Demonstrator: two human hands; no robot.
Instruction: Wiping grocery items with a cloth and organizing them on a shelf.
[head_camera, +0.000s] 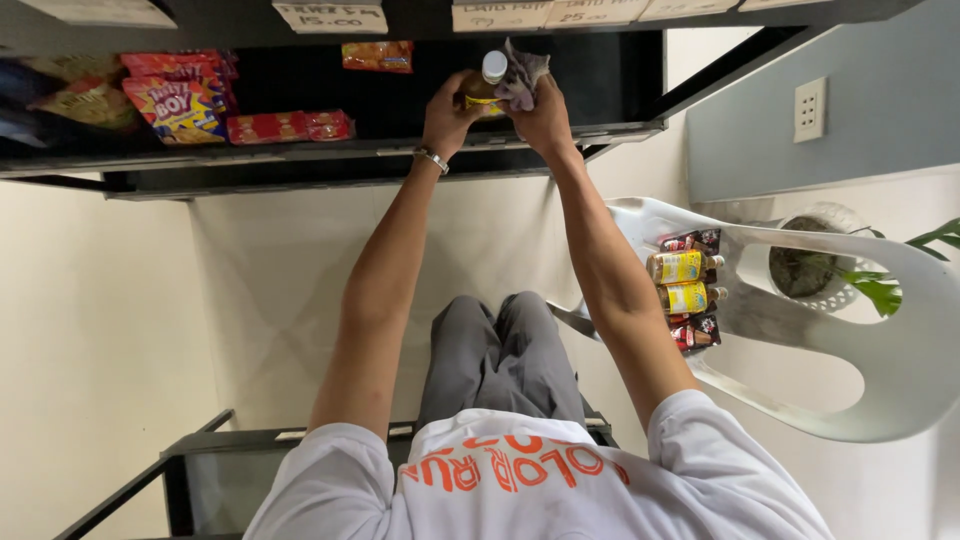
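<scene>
Two hands are raised to the black metal shelf (330, 152), and between them a small amber bottle with a white cap and yellow label (484, 84) is held just above the shelf's front edge, toward its right end. The bottle's body is gripped by the left hand (449, 112), on whose wrist a silver bracelet (432, 158) is worn. A crumpled grey cloth (523, 77) is clutched in the right hand (545, 118) and pressed against the bottle's neck and cap.

Further left on the same shelf, flat red snack packets (288, 126) are laid near the front edge, and larger red-and-yellow snack bags (180, 98) are stacked behind them toward the left end. An orange packet (377, 56) is seen at the back.

Well apart, on the seat of a white plastic chair (880, 330) at the right, two yellow-labelled bottles (685, 282) are laid on their sides among dark sachets (694, 333). A green potted plant (870, 270) is visible beyond the chair.
</scene>
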